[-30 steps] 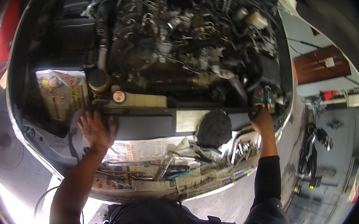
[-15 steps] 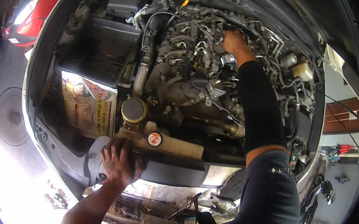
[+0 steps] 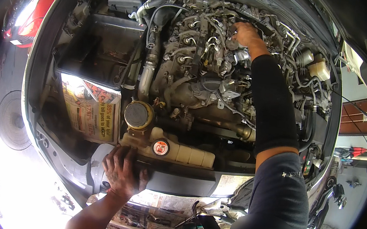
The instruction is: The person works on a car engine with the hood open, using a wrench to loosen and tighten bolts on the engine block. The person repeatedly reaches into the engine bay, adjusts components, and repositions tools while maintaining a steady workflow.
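My left hand point(image 3: 123, 173) rests with bent, parted fingers on the plastic front panel point(image 3: 185, 180) of a car's engine bay, just below a translucent coolant reservoir point(image 3: 192, 156) with a round cap. My right hand point(image 3: 247, 35) reaches deep into the upper part of the engine point(image 3: 190, 52), fingers curled at dark and metal fittings; what they hold is hidden. Nearby are hoses, metal lines, a round dark-capped tank point(image 3: 138, 115) and, at left, an open black box point(image 3: 96, 46) above a newspaper sheet point(image 3: 87, 106).
Metal tools point(image 3: 192, 215) lie on newspaper along the front edge beside a dark round cloth or cover point(image 3: 240, 195). A red car point(image 3: 26, 24) stands at left. The raised bonnet point(image 3: 360, 30) is at upper right, with a brown cabinet point(image 3: 357, 116) and bench items beyond.
My right hand has moved from the front right corner far up onto the engine, reaching slightly farther since half a second ago. My left hand stays on the front panel. The view has shifted.
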Demonstrator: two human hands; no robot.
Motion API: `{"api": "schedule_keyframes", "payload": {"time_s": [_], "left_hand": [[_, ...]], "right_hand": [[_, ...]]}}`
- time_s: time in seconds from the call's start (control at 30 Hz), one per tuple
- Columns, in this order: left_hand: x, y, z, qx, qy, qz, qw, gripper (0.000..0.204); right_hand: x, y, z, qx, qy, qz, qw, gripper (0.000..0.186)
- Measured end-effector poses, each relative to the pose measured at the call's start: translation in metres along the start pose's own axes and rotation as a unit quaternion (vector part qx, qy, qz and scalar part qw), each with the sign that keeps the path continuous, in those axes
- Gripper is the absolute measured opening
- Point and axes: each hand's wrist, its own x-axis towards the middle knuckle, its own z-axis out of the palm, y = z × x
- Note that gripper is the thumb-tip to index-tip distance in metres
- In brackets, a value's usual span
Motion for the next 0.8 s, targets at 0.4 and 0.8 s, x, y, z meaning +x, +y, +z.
{"api": "schedule_keyframes", "payload": {"time_s": [0.4,0.8], "left_hand": [[-0.003,0.001,0.000,-0.030,0.019,-0.003,0.999,0.067],[-0.011,0.005,0.001,-0.003,-0.005,-0.024,1.000,0.055]], "right_hand": [[-0.233,0.091,0.021,0.153,0.212,0.009,0.965,0.068],[-0.815,0.196,0.124,0.113,0.162,0.431,0.880,0.026]]}}
